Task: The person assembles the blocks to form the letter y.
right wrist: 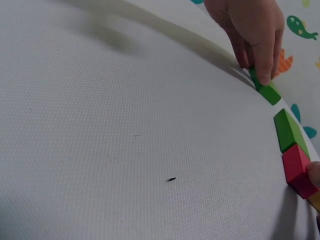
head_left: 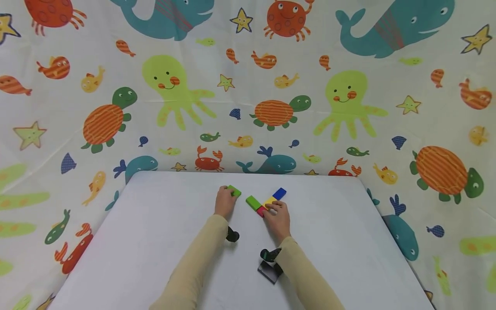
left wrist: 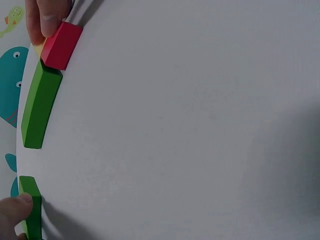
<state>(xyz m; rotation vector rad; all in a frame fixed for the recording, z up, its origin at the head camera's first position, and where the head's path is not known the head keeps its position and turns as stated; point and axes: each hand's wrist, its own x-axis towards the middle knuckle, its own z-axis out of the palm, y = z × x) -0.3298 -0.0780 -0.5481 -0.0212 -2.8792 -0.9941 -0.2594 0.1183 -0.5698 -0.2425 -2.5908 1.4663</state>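
Observation:
My left hand (head_left: 224,203) pinches a green block (head_left: 234,190) between thumb and fingers near the far side of the white table. A second green block (head_left: 253,202) lies a short gap to its right, end to end with a red block (head_left: 261,211). From the red block, a yellow block (head_left: 270,200) and a blue block (head_left: 280,193) run off at an angle, so the row bends like a V. My right hand (head_left: 279,217) holds the bend, its thumb against the red block (right wrist: 297,172) and its fingers over the yellow one, partly hiding both.
Black wrist straps with cameras (head_left: 268,272) sit at both sleeves, close above the table (head_left: 162,241). Behind the table's far edge hangs a cloth (head_left: 240,142) printed with sea animals.

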